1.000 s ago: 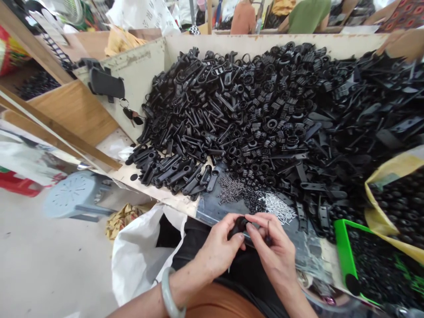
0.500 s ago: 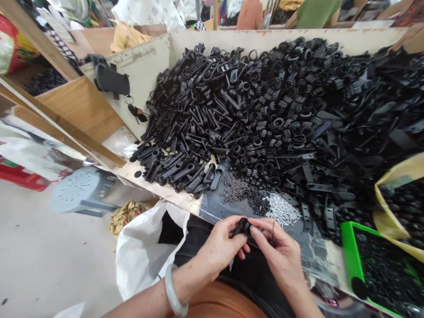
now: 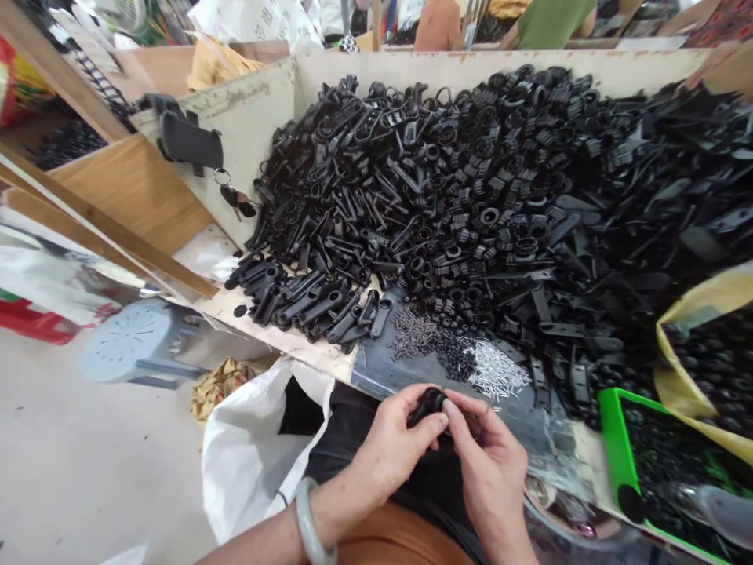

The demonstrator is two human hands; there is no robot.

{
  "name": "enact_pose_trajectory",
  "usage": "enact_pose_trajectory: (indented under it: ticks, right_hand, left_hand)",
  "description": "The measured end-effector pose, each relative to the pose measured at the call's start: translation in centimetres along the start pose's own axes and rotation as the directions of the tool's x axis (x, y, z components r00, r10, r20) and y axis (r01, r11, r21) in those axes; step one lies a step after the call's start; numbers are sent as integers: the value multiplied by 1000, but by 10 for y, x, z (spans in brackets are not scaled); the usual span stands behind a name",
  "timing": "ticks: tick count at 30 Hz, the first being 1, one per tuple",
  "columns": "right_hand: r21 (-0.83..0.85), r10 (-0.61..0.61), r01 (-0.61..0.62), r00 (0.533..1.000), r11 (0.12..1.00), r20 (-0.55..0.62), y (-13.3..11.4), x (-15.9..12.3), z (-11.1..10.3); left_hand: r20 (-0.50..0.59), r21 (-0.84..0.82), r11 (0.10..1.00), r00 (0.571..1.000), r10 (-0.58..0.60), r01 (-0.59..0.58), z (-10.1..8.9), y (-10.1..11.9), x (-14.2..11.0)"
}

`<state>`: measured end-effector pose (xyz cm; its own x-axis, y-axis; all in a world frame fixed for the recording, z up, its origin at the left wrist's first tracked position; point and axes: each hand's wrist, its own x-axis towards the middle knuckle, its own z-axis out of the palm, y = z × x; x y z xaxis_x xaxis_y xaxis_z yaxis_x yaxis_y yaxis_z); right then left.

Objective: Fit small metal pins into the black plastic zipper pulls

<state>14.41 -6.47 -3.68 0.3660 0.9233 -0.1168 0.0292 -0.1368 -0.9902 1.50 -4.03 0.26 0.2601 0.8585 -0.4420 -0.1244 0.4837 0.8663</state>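
Observation:
My left hand [image 3: 395, 441] and my right hand [image 3: 487, 463] meet just below the table edge, both pinched on one small black plastic part [image 3: 427, 405]. A pale bangle [image 3: 310, 524] is on my left wrist. Right above my hands lie small heaps of dark screws [image 3: 413, 333], black beads [image 3: 456, 358] and silvery pins [image 3: 494, 370] on a plastic sheet. A row of assembled black arms [image 3: 306, 300] lies at the left. Behind it rises a big pile of black plastic parts [image 3: 471, 180].
A green tray [image 3: 612, 447] and a yellow bag [image 3: 694, 314] of black parts stand at the right. A white sack [image 3: 247, 455] hangs by my knees. A grey stool [image 3: 132, 349] stands on the floor at left. People sit beyond the far wall [image 3: 447, 67].
My hands have stayed together on the small black part, with my fingers shifting slightly on it. The view has wobbled a little.

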Motion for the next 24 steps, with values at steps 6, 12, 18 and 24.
enact_pose_trajectory:
  ticks: [6, 12, 18, 24]
  right_hand:
    - [-83, -37, 35, 999, 996, -19, -5, -4, -2]
    - [-94, -118, 113, 992, 989, -47, -5, -8, -3]
    - [-133, -210, 203, 977, 970, -38, 4, -10, 0]
    - [-195, -320, 314, 947, 929, -4, 5, -13, -4]
  left_hand:
    - [6, 191, 980, 999, 48, -48, -4, -2, -1]
    - [11, 248, 964, 995, 98, -98, -5, 0, -1]
    - [13, 293, 951, 995, 94, -94, -2, -3, -2]
    - [33, 410, 889, 977, 209, -204, -1, -4, -8]
